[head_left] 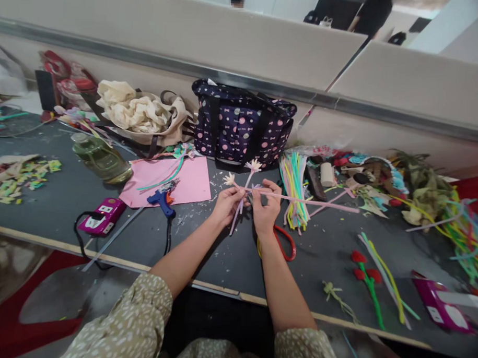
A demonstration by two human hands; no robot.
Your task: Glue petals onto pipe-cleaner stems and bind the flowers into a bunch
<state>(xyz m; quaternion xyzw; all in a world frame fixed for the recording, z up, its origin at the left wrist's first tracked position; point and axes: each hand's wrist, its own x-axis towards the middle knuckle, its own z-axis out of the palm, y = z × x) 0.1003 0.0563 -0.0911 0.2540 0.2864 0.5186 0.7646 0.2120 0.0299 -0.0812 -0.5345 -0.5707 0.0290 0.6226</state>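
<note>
Over the dark table my left hand (227, 206) is pinched closed on the lilac and pink stems of pipe-cleaner flowers. Two cream blooms, an upper flower (254, 166) and a left flower (229, 179), stick up past its fingers. Facing it, my right hand (266, 210) is bent closed around a long pink pipe cleaner (320, 202), which runs out to the right. Between the hands the stems cross, and my fingers partly hide where they meet. Under the right forearm lie scissors with a red handle (287, 243), their blades covered.
A bundle of pastel pipe cleaners (295, 189) lies just right of my hands. To the left are a blue glue gun (162, 200), pink paper (195, 180), a bottle (102, 158) and a purple power strip (103, 216). Behind stands a patterned bag (241, 127); red pipe-cleaner flowers (367, 275) lie front right.
</note>
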